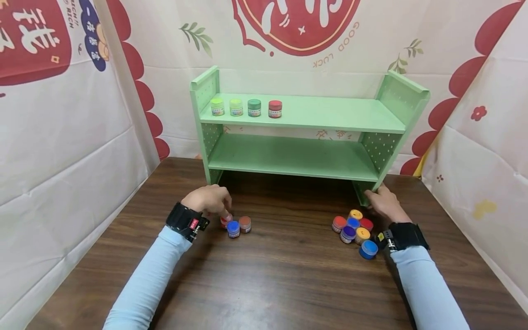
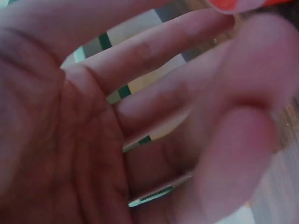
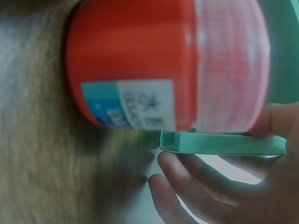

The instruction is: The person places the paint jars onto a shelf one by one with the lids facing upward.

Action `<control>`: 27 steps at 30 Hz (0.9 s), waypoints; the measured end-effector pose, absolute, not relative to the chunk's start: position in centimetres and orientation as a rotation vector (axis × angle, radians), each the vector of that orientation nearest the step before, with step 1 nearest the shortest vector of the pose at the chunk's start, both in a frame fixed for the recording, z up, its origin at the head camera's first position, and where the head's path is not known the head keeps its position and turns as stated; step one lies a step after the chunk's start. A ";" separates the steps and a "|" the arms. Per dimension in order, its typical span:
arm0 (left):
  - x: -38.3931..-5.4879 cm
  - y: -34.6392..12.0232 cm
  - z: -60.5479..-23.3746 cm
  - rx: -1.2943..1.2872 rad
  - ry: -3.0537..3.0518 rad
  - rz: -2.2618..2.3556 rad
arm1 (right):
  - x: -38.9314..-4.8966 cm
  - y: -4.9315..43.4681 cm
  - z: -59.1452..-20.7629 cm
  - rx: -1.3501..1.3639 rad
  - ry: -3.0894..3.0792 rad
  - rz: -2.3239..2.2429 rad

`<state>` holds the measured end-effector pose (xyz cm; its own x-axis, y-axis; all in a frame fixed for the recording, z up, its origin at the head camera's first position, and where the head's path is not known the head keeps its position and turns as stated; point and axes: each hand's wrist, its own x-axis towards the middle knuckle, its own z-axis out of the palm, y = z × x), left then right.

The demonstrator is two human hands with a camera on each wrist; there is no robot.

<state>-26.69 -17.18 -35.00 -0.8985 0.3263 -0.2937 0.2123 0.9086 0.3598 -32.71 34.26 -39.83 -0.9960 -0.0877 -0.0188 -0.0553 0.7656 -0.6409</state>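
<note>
My left hand (image 1: pixel 210 200) reaches down to a small red paint jar (image 1: pixel 224 222), which its thumb and fingertips pinch. In the left wrist view the fingers (image 2: pixel 159 98) are bent, and the red jar (image 2: pixel 252 4) is mostly cut off by the top edge. A blue-lidded jar (image 1: pixel 233 228) and a brown one (image 1: pixel 245 224) stand beside it. My right hand (image 1: pixel 385 204) grips the right side panel of the green two-tier shelf (image 1: pixel 305 158) near its foot. In the right wrist view the thumb lies on one face of the panel (image 3: pixel 224 143), the fingers on the other.
Several jars, among them a purple one (image 1: pixel 348 234), an orange-yellow one (image 1: pixel 362 235) and a large blue one (image 1: pixel 368 250), cluster left of my right hand. Light green (image 1: pixel 217 107), dark green (image 1: pixel 254 108) and red jars (image 1: pixel 275 109) line the upper shelf's left. Cloth (image 1: pixel 74 151) surrounds the brown table (image 1: pixel 272 284).
</note>
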 end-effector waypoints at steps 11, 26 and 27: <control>-27.2 -16.9 -35.7 0.444 2.729 0.533 | -32.6 34.2 -39.8 -0.115 2.894 -1.060; -27.5 -15.4 -36.3 0.549 2.901 0.436 | -32.5 34.0 -39.7 -0.098 2.886 -1.080; -27.4 -15.3 -36.4 0.554 2.901 0.433 | -32.5 34.0 -39.7 -0.098 2.887 -1.078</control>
<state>-27.42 -15.32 -36.43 -0.9194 0.3810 -0.0977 0.3358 0.8897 0.3094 -32.52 34.02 -39.74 -0.9963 -0.0795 -0.0323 -0.0389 0.7537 -0.6560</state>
